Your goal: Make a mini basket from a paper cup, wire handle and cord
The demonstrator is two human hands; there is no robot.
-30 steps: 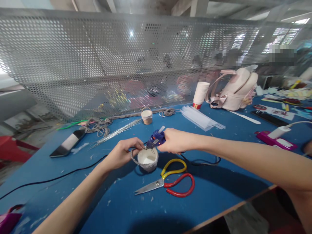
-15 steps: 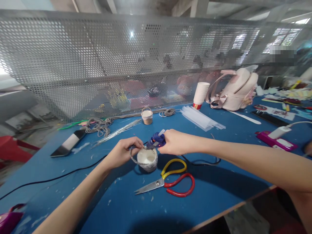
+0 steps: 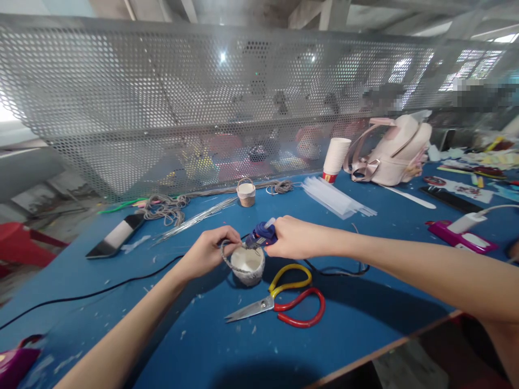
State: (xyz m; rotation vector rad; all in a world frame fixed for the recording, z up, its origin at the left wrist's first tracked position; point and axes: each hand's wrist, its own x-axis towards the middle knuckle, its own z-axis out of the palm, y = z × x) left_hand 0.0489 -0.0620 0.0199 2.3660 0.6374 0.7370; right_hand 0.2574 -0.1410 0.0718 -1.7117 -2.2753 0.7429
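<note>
A small white cup wrapped in grey cord (image 3: 248, 269) stands on the blue table, its braided cord handle (image 3: 230, 260) arching over the left side. My left hand (image 3: 207, 251) is closed at the cup's far left rim, pinching the handle; the fingertips are partly hidden. Wrapped around a blue glue gun (image 3: 259, 235) is my right hand (image 3: 292, 237). The gun's nozzle points left, down at the rim close to my left fingers; whether it touches cannot be made out. Scissors (image 3: 265, 303) with one yellow and one red handle lie in front of the cup.
Behind stand a finished-looking little basket (image 3: 246, 195), stacked paper cups (image 3: 336, 158) and a pink backpack (image 3: 399, 151). Clear glue sticks (image 3: 336, 199), wires (image 3: 198, 217), tangled cord (image 3: 164, 209) and a phone (image 3: 115, 236) lie around. A black cable (image 3: 101, 284) crosses the left side.
The view has shifted slightly. Both hands stay at the cup's rim, with the glue gun and handle held in nearly the same positions.
</note>
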